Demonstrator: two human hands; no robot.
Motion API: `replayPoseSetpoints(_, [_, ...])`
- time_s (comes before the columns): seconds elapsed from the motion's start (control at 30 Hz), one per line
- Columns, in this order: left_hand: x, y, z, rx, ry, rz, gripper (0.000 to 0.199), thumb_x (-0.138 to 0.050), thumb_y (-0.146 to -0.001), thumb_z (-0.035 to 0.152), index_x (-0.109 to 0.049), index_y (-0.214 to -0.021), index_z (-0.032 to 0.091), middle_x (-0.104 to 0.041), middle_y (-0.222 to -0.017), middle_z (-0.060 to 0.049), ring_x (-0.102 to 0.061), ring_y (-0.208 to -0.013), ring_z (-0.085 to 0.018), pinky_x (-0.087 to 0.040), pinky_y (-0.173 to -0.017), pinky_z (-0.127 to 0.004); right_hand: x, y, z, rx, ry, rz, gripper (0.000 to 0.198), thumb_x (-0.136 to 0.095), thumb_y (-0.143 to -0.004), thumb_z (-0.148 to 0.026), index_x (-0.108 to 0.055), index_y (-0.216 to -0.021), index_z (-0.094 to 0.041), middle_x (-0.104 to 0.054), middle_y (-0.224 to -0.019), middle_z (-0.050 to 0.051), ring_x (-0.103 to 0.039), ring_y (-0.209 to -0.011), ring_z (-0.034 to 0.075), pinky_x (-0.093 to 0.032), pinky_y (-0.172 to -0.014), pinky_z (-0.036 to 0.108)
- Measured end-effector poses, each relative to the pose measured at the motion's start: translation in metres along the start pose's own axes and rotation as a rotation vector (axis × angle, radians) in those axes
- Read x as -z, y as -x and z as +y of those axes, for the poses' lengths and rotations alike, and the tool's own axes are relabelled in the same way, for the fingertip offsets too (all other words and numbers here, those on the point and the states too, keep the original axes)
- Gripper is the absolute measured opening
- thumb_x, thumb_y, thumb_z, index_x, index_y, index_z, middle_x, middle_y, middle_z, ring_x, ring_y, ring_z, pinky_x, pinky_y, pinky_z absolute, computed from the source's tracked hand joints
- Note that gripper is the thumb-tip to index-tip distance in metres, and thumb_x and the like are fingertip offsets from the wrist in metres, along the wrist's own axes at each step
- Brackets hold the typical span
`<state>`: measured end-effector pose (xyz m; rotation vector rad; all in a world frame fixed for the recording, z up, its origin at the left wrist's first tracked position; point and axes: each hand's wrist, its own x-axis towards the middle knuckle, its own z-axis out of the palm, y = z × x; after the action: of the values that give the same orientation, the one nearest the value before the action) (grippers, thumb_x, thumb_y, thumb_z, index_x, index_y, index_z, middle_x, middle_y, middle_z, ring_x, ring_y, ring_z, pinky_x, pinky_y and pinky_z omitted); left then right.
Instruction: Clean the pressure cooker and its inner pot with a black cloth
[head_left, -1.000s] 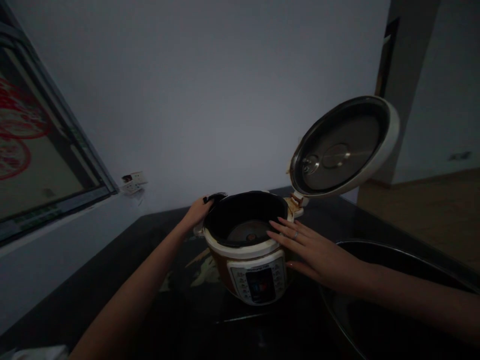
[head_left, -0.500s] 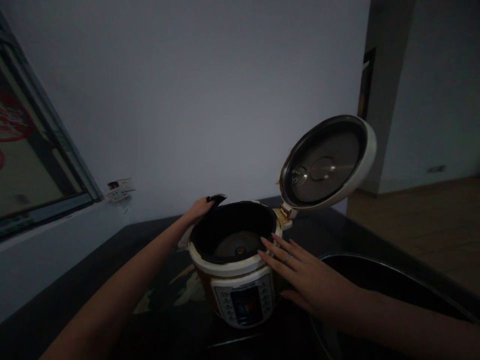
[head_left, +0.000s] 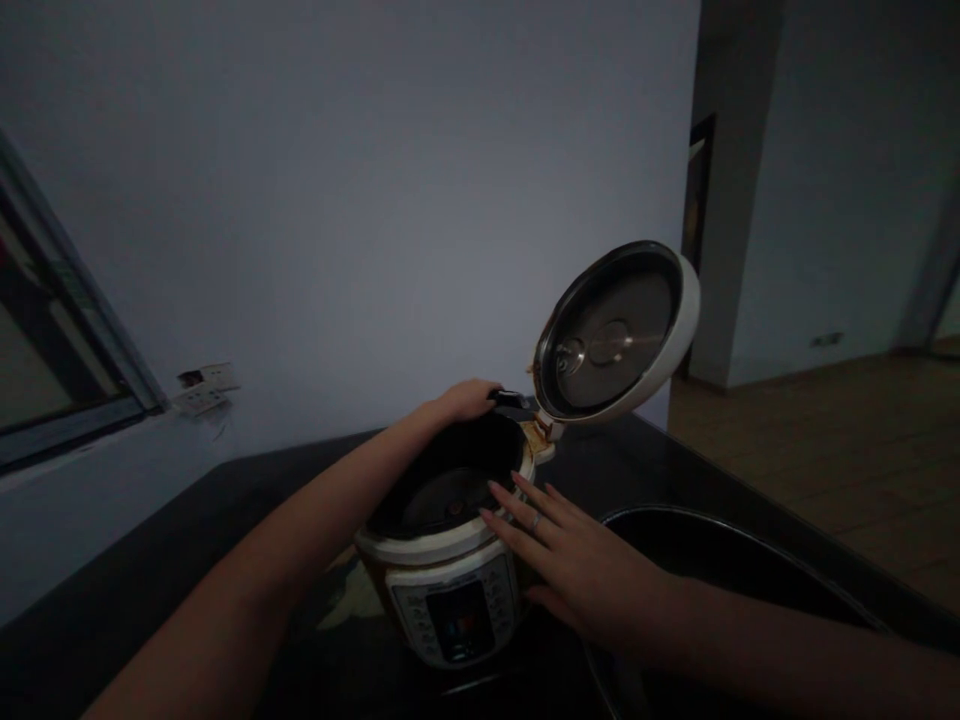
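An electric pressure cooker (head_left: 450, 555) stands on the dark counter, its round lid (head_left: 619, 335) hinged up and tilted to the right. My left hand (head_left: 472, 398) reaches across to the far side of the rim. It is closed on a small black piece, perhaps a cloth (head_left: 511, 399), too dark to make out surely. My right hand (head_left: 566, 545) lies flat with spread fingers against the cooker's right side, fingertips at the rim. The inside (head_left: 450, 490) is dark, with a small round spot on its bottom. My left forearm hides the left part of the rim.
A large dark basin or pan (head_left: 697, 530) with a shiny rim lies to the right, under my right forearm. Wall sockets (head_left: 206, 388) and a window (head_left: 67, 330) are on the left. The pale wall (head_left: 390, 230) rises behind the counter (head_left: 255, 500).
My left hand has moved right along the far rim with the black piece, closer to the lid hinge. My right hand stays against the cooker. The view has swung slightly right.
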<state>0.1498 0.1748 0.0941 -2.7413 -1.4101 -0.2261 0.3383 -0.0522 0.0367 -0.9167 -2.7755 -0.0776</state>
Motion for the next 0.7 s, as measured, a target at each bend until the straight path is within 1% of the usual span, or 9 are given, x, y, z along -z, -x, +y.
replayPoseSetpoints(0.07, [0.000,0.007,0.005,0.025,-0.063,-0.015,0.038,-0.053,-0.086,0.021,-0.065,-0.122,0.023,-0.070,-0.118,-0.010,-0.065,-0.105,-0.025,-0.046,-0.087,-0.031,-0.002,0.000,0.000,0.008,-0.009,0.045,0.083,-0.070,-0.082,-0.022,-0.027,-0.153,-0.019,-0.019,-0.159,0.014,-0.014,-0.148,0.036,-0.027,-0.116,0.058])
replayPoseSetpoints(0.13, [0.003,0.015,0.000,0.086,-0.126,-0.020,0.040,-0.051,-0.086,0.021,-0.064,-0.124,0.022,-0.068,-0.122,-0.014,-0.064,-0.109,-0.028,-0.046,-0.089,-0.035,-0.002,0.001,0.000,0.008,-0.023,0.059,0.082,-0.069,-0.082,-0.020,-0.028,-0.153,-0.019,-0.020,-0.159,0.015,-0.014,-0.148,0.036,-0.028,-0.116,0.059])
replayPoseSetpoints(0.23, [0.006,0.023,-0.013,0.172,-0.190,-0.027,0.039,-0.048,-0.086,0.019,-0.065,-0.121,0.019,-0.067,-0.121,-0.019,-0.064,-0.109,-0.032,-0.047,-0.088,-0.040,0.002,0.001,-0.001,0.006,-0.027,0.027,0.081,-0.068,-0.083,-0.018,-0.028,-0.153,-0.019,-0.020,-0.159,0.016,-0.015,-0.147,0.038,-0.029,-0.114,0.061])
replayPoseSetpoints(0.3, [0.006,0.025,-0.015,0.189,-0.206,-0.041,0.039,-0.047,-0.087,0.019,-0.064,-0.121,0.019,-0.068,-0.119,-0.018,-0.065,-0.106,-0.031,-0.048,-0.085,-0.039,0.006,0.001,-0.002,0.006,-0.021,0.005,0.080,-0.067,-0.084,-0.018,-0.026,-0.154,-0.018,-0.019,-0.159,0.016,-0.014,-0.147,0.038,-0.029,-0.114,0.061])
replayPoseSetpoints(0.37, [0.003,0.027,-0.010,0.150,-0.205,-0.055,0.041,-0.048,-0.087,0.020,-0.062,-0.125,0.022,-0.069,-0.120,-0.015,-0.065,-0.107,-0.028,-0.049,-0.086,-0.035,0.009,0.001,-0.002,0.004,-0.019,-0.018,0.080,-0.065,-0.085,-0.018,-0.026,-0.154,-0.019,-0.019,-0.160,0.015,-0.013,-0.148,0.037,-0.028,-0.115,0.060])
replayPoseSetpoints(0.5, [0.000,0.029,0.010,-0.003,-0.190,-0.084,0.044,-0.050,-0.085,0.018,-0.061,-0.127,0.028,-0.068,-0.124,-0.008,-0.063,-0.113,-0.023,-0.047,-0.091,-0.030,0.006,0.002,0.000,0.007,-0.023,-0.010,0.083,-0.067,-0.083,-0.018,-0.025,-0.154,-0.022,-0.017,-0.160,0.014,-0.011,-0.148,0.036,-0.027,-0.116,0.060])
replayPoseSetpoints(0.6, [0.002,0.032,0.017,-0.071,-0.193,-0.099,0.045,-0.048,-0.086,0.017,-0.061,-0.128,0.026,-0.067,-0.126,-0.009,-0.062,-0.115,-0.025,-0.047,-0.092,-0.031,0.003,0.003,0.001,0.013,-0.027,0.008,0.086,-0.070,-0.081,-0.017,-0.025,-0.154,-0.023,-0.015,-0.161,0.015,-0.010,-0.148,0.038,-0.027,-0.115,0.061])
replayPoseSetpoints(0.7, [0.004,0.033,0.020,-0.087,-0.200,-0.097,0.045,-0.045,-0.087,0.015,-0.060,-0.129,0.022,-0.067,-0.126,-0.012,-0.063,-0.114,-0.026,-0.047,-0.092,-0.033,0.003,0.003,-0.001,0.007,-0.022,-0.014,0.085,-0.069,-0.082,-0.018,-0.025,-0.154,-0.022,-0.013,-0.161,0.015,-0.009,-0.148,0.038,-0.027,-0.115,0.060])
